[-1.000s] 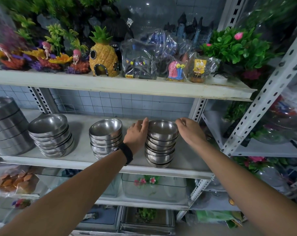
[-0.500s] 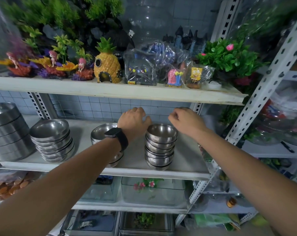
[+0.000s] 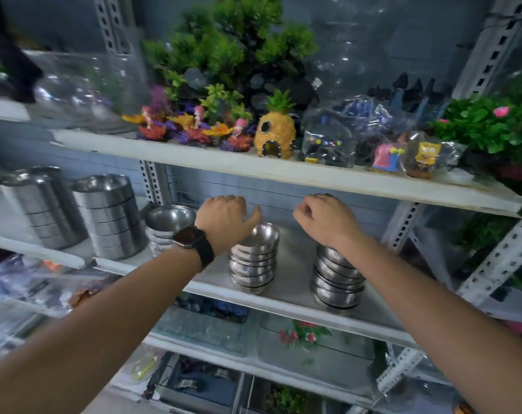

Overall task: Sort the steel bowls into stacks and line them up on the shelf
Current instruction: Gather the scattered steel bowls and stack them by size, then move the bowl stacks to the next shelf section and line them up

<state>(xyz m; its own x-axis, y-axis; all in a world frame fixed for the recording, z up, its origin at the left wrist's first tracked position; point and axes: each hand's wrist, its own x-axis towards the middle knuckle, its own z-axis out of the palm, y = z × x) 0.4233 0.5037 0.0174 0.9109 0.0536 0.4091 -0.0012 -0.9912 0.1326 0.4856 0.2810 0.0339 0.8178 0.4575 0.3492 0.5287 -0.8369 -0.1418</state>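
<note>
the white middle shelf carries all the steel. at its left end stand two tall stacks of straight-walled steel dishes. then come three stacks of small steel bowls, well apart in a loose row: a left stack half hidden behind the wrist, a middle stack, and a right stack nearest the front edge, its top covered by the forearm.

both hands are raised under the upper shelf board. the left hand hovers just behind the middle stack, thumb splayed and free, fingers bent away with nothing seen in them, so it reads as loose. the right hand is above the right stack with its fingers curled; i cannot tell whether it grips anything.

sorting looks done and lining up is probably what remains. to do it well, cup a stack low on both sides and slide it rather than lift, since nested bowls tip easily. bring the right stack back level with its neighbours, and keep knuckles clear of the board overhead. the black watch should stay off the rims.
</note>
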